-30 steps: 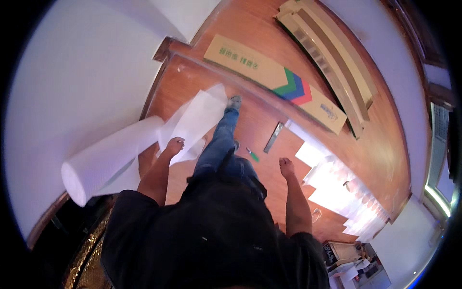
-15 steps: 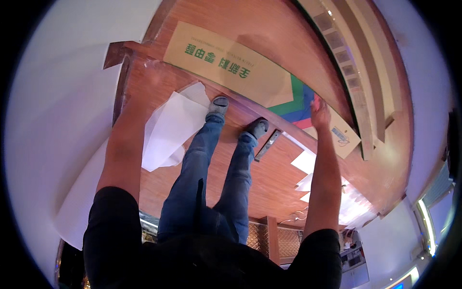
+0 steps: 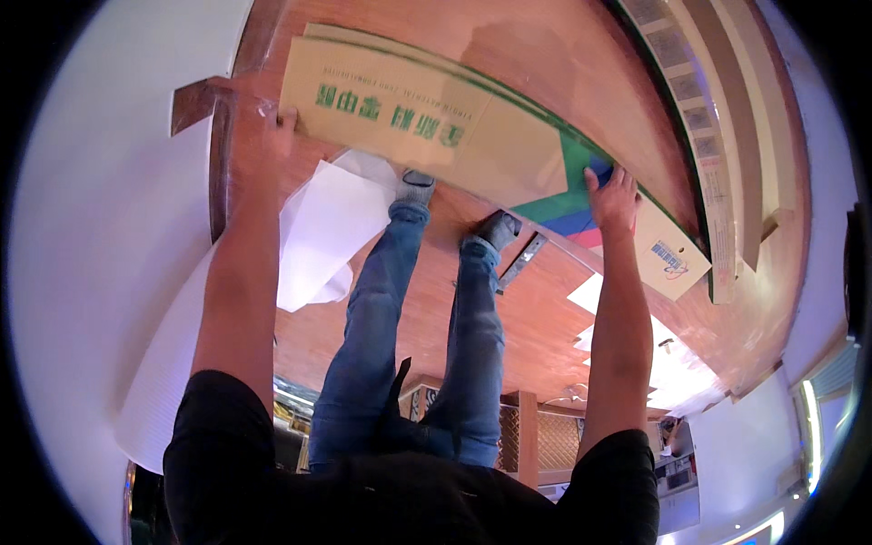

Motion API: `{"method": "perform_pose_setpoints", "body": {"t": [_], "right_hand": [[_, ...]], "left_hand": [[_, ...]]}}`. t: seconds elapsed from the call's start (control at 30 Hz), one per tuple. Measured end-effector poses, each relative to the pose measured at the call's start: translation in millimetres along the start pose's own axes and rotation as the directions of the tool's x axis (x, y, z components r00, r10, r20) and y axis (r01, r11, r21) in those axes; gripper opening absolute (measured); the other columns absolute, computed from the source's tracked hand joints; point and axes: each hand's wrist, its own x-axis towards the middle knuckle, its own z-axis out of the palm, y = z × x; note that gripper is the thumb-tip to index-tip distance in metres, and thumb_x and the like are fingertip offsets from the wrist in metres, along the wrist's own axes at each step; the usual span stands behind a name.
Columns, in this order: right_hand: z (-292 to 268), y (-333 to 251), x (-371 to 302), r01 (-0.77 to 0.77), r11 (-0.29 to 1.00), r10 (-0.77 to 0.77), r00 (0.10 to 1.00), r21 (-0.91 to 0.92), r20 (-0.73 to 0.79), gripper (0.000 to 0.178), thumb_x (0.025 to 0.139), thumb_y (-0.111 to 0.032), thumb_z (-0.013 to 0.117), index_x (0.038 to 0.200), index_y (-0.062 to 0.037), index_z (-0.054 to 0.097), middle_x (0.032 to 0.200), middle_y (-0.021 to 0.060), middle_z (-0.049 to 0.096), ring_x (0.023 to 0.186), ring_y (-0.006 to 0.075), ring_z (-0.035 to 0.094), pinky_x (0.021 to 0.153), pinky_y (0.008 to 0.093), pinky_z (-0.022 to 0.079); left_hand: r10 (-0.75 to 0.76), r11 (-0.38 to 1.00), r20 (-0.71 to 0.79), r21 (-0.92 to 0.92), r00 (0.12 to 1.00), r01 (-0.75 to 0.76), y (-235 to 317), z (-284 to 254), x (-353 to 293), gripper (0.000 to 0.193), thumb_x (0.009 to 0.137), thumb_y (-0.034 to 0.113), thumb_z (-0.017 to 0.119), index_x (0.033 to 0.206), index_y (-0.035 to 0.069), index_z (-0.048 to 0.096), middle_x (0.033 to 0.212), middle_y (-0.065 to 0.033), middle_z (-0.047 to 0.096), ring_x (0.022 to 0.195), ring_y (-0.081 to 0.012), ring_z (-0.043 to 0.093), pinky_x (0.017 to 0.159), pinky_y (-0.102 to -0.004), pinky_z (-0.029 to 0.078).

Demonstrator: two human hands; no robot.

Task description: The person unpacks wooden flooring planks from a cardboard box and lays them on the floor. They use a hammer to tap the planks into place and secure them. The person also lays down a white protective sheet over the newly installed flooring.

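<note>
Both hands – L (image 3: 283,123), R (image 3: 614,195) – grip flat cardboard box (image 3: 436,127) ends.

Black short-sleeved tee (image 3: 409,500), faded blue jeans (image 3: 418,336), grey shoes (image 3: 416,188), bare forearms, no watch or gloves showing.

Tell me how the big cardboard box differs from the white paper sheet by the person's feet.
The cardboard box is tan with green print and a coloured patch at one end; the paper sheet is plain white. The box is long and rigid, gripped by the left hand and right hand at its two ends; the sheet lies loose and crumpled, with no hand on it. Both are over the wooden floor.
</note>
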Motion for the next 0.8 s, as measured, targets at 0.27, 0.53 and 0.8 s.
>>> {"method": "perform_pose_setpoints", "body": {"t": [0.27,0.53,0.8], "right_hand": [[35,21,-65,-0.044,0.871,0.108,0.989,0.49,-0.104,0.07,0.093,-0.047,0.069,0.142,-0.0005,0.051,0.15,0.0185,0.046,0.139,0.0327,0.044,0.114,0.0553,0.033],[153,105,-192,-0.145,-0.895,0.381,0.244,0.422,0.892,0.113,0.078,-0.061,0.082,0.159,-0.0083,0.023,0.149,0.0134,0.044,0.132,0.0314,0.05,0.111,0.0411,0.043],[169,126,-151,-0.031,-0.862,0.336,0.713,0.507,0.616,0.06,0.104,-0.059,0.046,0.145,-0.0147,0.049,0.145,0.0054,0.055,0.13,0.0264,0.054,0.109,0.0448,0.046]], "left_hand": [[-0.619,0.12,0.303,-0.876,0.725,0.468,-10,94,-129,0.056,0.097,0.051,0.067,0.136,0.012,0.055,0.123,-0.0066,0.062,0.114,-0.0212,0.061,0.097,-0.0398,0.052],[-0.304,-0.25,0.528,-0.847,0.793,0.469,65,174,-186,0.062,0.094,0.059,0.064,0.139,0.018,0.056,0.134,-0.0024,0.064,0.124,-0.0253,0.058,0.105,-0.0466,0.048],[-0.305,-0.082,0.546,-0.832,0.781,0.549,71,153,-191,0.061,0.101,0.06,0.052,0.145,0.018,0.05,0.142,-0.0018,0.059,0.129,-0.0242,0.055,0.11,-0.0453,0.046]]}}
